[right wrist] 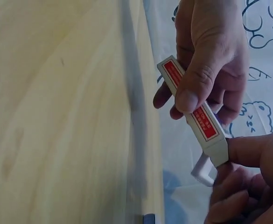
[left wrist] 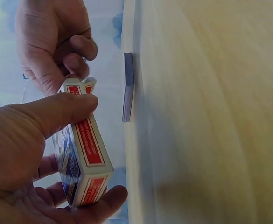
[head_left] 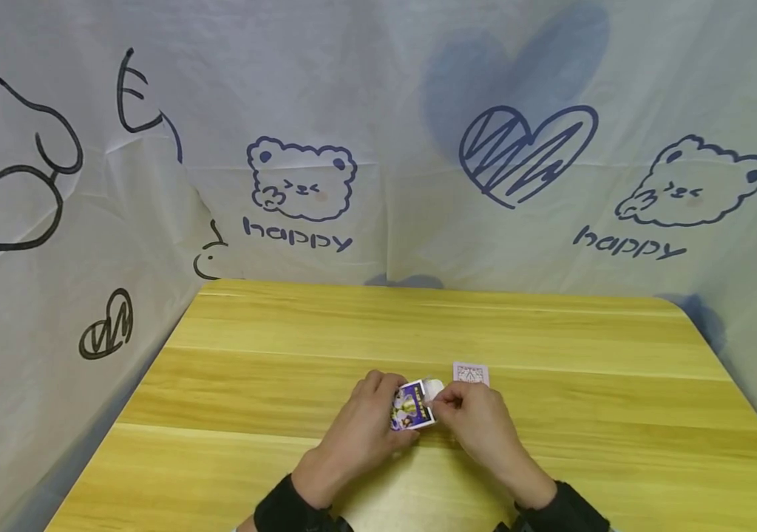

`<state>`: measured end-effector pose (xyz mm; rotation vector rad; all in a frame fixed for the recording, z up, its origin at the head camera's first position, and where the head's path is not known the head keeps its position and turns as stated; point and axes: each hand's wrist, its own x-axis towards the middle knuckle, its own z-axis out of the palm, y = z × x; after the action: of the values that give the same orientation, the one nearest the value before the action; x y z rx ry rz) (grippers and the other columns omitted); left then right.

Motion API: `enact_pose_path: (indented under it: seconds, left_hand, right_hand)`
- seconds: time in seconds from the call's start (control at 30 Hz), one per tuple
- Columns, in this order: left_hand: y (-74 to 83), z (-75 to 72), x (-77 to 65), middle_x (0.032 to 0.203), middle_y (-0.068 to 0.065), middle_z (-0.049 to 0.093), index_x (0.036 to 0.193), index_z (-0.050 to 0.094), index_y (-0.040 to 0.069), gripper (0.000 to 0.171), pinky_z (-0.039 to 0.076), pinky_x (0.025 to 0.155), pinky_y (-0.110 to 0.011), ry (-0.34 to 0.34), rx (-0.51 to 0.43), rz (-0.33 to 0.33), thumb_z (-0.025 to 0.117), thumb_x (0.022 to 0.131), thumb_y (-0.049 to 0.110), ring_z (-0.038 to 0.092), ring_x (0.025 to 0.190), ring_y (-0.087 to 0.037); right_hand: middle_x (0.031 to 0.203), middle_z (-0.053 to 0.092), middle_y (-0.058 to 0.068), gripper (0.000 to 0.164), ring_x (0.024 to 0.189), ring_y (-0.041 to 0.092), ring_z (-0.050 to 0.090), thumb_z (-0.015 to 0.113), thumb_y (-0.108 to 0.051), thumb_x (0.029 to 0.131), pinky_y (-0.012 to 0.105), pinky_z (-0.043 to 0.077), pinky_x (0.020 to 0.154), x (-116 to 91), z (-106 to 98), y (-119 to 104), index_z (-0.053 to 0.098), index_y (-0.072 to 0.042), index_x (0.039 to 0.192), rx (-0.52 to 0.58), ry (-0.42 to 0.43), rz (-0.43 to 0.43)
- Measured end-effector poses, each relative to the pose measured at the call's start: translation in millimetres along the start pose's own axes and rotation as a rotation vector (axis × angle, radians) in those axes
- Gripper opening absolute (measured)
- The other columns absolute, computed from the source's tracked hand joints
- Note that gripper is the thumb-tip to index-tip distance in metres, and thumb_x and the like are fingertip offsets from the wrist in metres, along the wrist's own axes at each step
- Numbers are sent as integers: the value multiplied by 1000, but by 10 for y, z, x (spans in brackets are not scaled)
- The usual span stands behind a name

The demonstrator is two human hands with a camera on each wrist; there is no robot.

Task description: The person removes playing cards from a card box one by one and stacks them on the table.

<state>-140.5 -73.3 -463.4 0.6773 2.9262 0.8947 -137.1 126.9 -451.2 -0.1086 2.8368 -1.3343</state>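
Observation:
A small playing card box [head_left: 410, 408] with a purple picture on its face is held by my left hand [head_left: 368, 421]. In the left wrist view its narrow white sides carry red printed panels, and my left thumb [left wrist: 75, 108] presses along one edge. The end flap [head_left: 433, 387] stands out from the box. At that end my right hand [head_left: 478, 421] pinches a corner of the box between thumb and finger, as the right wrist view shows. A deck of cards [head_left: 470, 373], patterned back up, lies on the table just beyond my right hand, partly hidden by it.
The wood-grain table [head_left: 272, 347] spreads around both hands. Behind it and to the left hangs a white cloth [head_left: 412, 222] with drawn bears, hearts and the word happy.

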Motion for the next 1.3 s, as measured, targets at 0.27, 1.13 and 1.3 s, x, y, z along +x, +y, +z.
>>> enact_pose_path:
  seconds: [0.27, 1.13, 1.3]
  left_hand:
    - [-1, -4, -9, 120, -7, 57, 138, 57, 7, 69, 52, 84, -29, -18, -23, 31, 93, 82, 28, 53, 98, -15]
    - [-28, -46, -5, 106, -7, 60, 132, 62, 1, 73, 47, 68, -28, 10, 64, -100, 91, 76, 37, 51, 88, -16]
    - [-28, -47, -2, 103, -6, 59, 127, 63, 0, 69, 45, 65, -28, 42, 46, -137, 91, 76, 37, 50, 85, -16]
  right_hand:
    - [66, 64, -5, 18, 58, 11, 51, 83, -12, 88, 21, 38, 50, 45, -76, 66, 72, -11, 74, 60, -115, 46]
    - [68, 58, 4, 15, 52, 14, 54, 69, -12, 100, 25, 48, 47, 172, -104, 219, 74, 2, 97, 375, -89, 185]
    - [69, 59, 5, 16, 52, 13, 54, 75, -14, 97, 25, 49, 47, 169, -89, 207, 74, 1, 92, 400, -116, 229]
